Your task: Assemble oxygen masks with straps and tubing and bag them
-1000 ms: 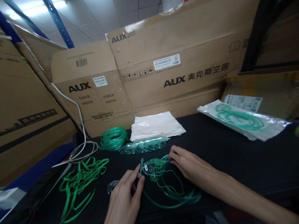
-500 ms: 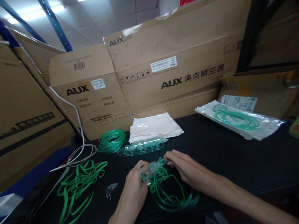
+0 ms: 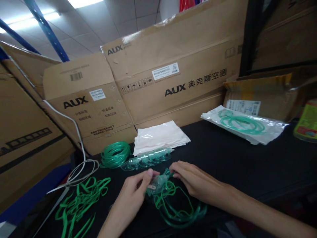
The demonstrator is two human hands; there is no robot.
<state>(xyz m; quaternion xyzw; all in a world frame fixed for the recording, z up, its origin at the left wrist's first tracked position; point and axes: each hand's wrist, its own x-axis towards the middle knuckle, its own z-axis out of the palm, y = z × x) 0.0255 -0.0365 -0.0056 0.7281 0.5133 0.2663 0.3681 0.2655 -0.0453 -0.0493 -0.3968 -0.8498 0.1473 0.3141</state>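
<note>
My left hand pinches the rim of a clear oxygen mask, thumb on top. A small pale strip shows below that thumb, probably the nose clip. On the mask's far right side, my right hand has its fingers closed on the green end piece; the fingers partly cover it. A thin green elastic strap hangs from the mask in loops. Coiled clear green tubing lies below, between my forearms.
Loose green straps lie left, below a green tubing coil and white cable. Nested masks and white bags are beyond my hands. A bagged tubing set sits right; cardboard boxes wall the back.
My left hand has shifted left and turned, its thumb now showing on the mask rim. My right hand keeps its hold on the end piece. The camera view has turned slightly right.
</note>
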